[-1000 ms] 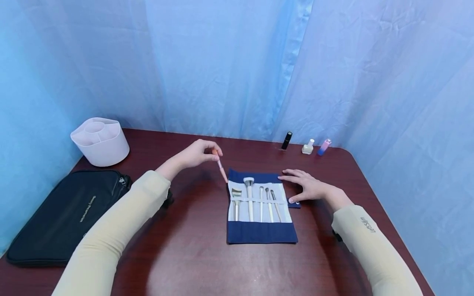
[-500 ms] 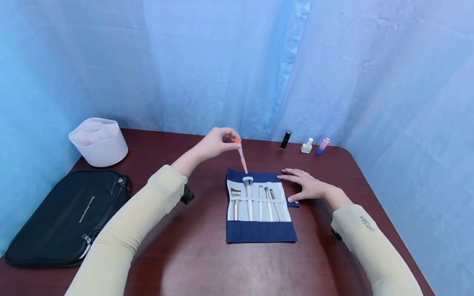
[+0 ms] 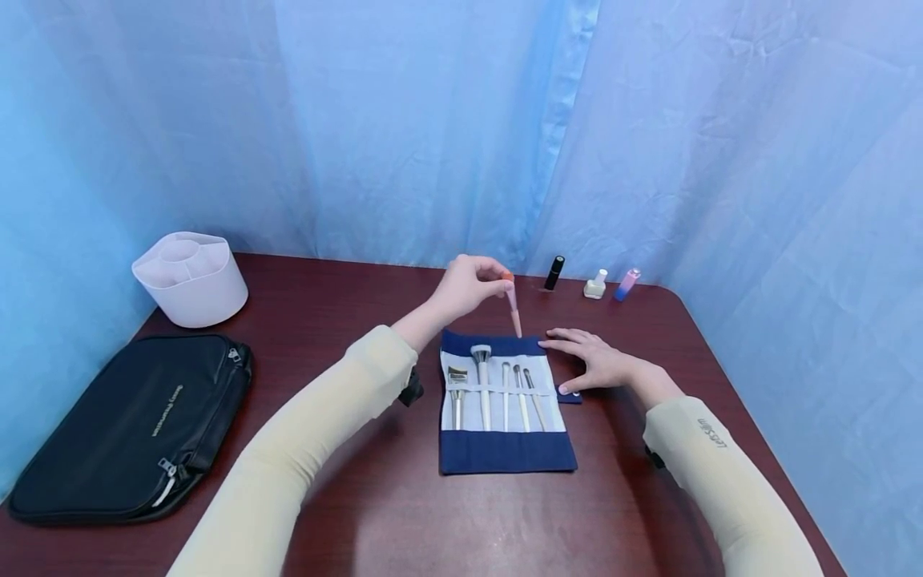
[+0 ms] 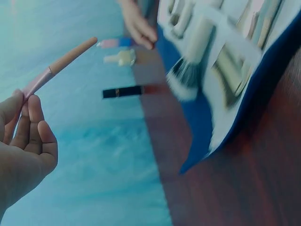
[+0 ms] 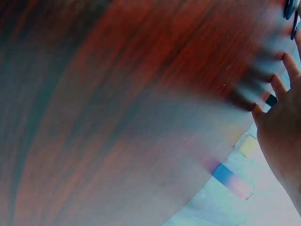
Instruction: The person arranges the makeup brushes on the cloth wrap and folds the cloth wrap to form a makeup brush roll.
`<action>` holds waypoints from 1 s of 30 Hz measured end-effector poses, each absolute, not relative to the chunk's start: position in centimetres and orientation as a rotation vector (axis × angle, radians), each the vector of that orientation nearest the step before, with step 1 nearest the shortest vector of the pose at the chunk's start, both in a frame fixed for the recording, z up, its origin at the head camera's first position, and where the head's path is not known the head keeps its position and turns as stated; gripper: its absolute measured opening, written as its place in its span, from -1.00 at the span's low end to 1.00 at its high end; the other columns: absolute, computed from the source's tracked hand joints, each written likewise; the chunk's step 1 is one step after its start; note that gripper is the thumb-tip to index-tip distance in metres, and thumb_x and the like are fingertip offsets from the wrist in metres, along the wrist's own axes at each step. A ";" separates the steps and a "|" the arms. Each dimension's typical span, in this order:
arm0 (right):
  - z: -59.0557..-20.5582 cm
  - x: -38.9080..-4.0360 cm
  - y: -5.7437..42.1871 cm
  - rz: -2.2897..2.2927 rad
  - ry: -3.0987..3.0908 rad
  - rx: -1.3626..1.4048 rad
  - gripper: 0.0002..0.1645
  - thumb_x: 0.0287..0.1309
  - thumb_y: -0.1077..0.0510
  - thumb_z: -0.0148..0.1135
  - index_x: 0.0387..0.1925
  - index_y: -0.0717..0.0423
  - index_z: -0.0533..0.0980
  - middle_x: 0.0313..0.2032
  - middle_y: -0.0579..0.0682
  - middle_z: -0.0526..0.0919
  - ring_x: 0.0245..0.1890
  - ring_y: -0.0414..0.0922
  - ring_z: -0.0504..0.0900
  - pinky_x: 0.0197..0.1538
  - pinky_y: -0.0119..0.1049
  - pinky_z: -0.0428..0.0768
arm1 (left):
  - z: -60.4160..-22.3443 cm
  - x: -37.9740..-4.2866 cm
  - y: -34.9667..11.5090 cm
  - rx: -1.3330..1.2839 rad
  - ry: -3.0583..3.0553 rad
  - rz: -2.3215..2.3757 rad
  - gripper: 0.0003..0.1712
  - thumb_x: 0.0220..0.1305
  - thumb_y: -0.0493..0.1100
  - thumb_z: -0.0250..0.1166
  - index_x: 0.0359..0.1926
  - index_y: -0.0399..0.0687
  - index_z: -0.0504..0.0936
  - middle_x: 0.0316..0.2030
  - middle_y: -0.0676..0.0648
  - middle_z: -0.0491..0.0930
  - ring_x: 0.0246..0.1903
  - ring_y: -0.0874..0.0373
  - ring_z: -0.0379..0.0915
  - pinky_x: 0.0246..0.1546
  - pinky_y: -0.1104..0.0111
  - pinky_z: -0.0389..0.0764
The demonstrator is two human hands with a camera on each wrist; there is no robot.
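Note:
My left hand [image 3: 472,284] pinches a slim pink-and-peach stick [image 3: 513,308] with an orange end, its peach tip pointing down. The stick hangs just above the far edge of an unrolled navy-and-white brush roll [image 3: 508,454]. Fingers cover part of the stick [image 4: 70,59] in the left wrist view, so I cannot tell its kind. Several makeup brushes lie under the roll's strap, including a thick white-tipped brush [image 3: 483,385] and a flat one [image 3: 457,397]. My right hand [image 3: 594,361] rests at the roll's right edge with fingers spread, near a small navy flap [image 3: 571,397].
A white divided organizer [image 3: 198,292] stands at the back left, behind a black zipped case [image 3: 108,425]. Along the back right stand a black tube [image 3: 554,273], a nail polish bottle [image 3: 594,286] and a pink-blue tube [image 3: 627,284]. Curtains surround the table [image 3: 433,521].
My left hand has carried the stick rightward, from the roll's far left corner to above its far right part. My right hand has stayed at the roll's right edge.

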State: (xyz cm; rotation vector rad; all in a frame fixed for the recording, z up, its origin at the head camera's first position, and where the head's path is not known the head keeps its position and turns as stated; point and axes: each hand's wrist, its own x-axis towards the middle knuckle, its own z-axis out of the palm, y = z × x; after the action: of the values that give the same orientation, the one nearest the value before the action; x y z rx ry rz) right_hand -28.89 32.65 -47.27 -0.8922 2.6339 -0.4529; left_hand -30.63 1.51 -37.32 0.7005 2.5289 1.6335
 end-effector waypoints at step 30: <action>-47.1 -28.9 32.1 -0.445 2.634 -0.881 0.11 -0.10 -0.40 0.31 0.43 -0.16 0.11 0.44 0.01 0.04 0.40 0.08 -0.02 0.31 0.30 -0.05 | -45.1 -30.0 7.1 0.690 2.438 1.469 -0.92 0.24 -0.21 0.28 -0.25 -0.11 0.59 -0.41 -0.01 0.65 -0.39 0.15 0.59 -0.35 0.46 0.54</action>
State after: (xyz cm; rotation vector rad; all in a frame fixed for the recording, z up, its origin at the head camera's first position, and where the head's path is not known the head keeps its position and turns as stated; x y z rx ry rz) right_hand -28.90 32.08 -47.14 -0.8812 2.6339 -0.4447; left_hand -30.01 7.13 -45.15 0.6904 2.4379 1.4694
